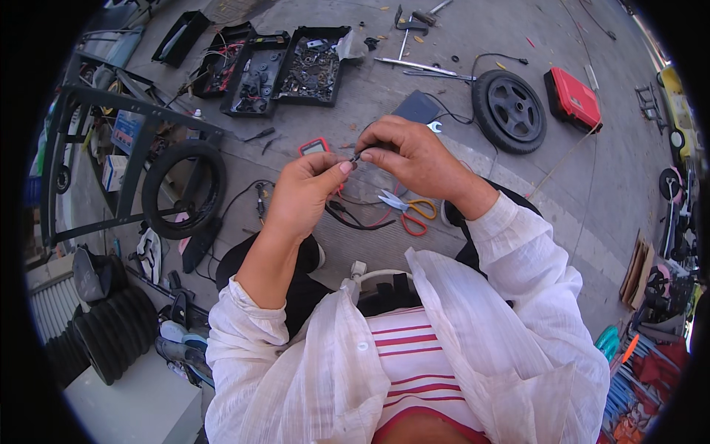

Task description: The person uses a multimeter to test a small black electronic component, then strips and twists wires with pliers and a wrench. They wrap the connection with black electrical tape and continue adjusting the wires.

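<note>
Above the middle of grey pavement [510,33], our left hand [302,185] and right hand [421,155] both pinch a small dark piece [356,157]; black trays [305,101] lie toward the pavement's far-left corner, a wheel [509,113] toward its far right.

gleams as smooth metal on the scissor blades [393,200]. looks matt on the black tyre [484,112] and concrete ground [510,26], smooth on the red plastic case [574,102], crinkled on the cloth shirt [510,318].

Dark piece [356,157], scissors [404,206] (yellow-and-red-handled)
</note>
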`<state>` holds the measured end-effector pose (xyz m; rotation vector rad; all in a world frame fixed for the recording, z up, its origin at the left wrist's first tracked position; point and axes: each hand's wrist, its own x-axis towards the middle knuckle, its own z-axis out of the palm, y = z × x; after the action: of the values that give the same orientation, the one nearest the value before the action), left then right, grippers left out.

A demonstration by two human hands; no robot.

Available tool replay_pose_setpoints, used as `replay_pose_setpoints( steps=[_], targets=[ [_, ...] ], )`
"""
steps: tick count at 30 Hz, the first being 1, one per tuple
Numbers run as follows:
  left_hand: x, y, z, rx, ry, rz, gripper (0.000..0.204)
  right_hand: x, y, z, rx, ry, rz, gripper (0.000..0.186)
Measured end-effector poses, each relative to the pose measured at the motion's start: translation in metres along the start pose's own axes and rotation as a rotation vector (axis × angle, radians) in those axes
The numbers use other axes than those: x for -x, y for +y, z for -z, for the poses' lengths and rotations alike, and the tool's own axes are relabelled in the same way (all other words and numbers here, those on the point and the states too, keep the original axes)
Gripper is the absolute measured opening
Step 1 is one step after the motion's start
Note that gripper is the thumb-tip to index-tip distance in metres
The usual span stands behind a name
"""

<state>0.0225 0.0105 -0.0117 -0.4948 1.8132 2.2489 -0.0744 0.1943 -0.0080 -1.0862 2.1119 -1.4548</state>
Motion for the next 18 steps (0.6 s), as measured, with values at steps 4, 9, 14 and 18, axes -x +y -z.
replay_pose_setpoints(
  steps=[4, 9, 14, 18],
  targets=[
    [-0.001, -0.001, -0.003, 0.018, 0.002, 0.012, 0.017, 0.002, 0.003, 0.0, -0.002, 0.022, 0.026, 0.015],
    [-0.003, 0.001, 0.006, 0.258, -0.036, 0.041, 0.017, -0.008, 0.002, 0.034, -0.076, 0.28, -0.152, 0.025],
    [-0.004, 0.01, 0.019, 0.388, 0.103, -0.005, 0.02, -0.011, 0.077, 0.102, -0.209, 0.588, -0.366, 0.031],
    [-0.006, 0.013, 0.023, 0.422, 0.196, -0.02, 0.021, 0.009, 0.163, 0.111, 0.136, 0.342, -0.736, 0.033]
  ],
)
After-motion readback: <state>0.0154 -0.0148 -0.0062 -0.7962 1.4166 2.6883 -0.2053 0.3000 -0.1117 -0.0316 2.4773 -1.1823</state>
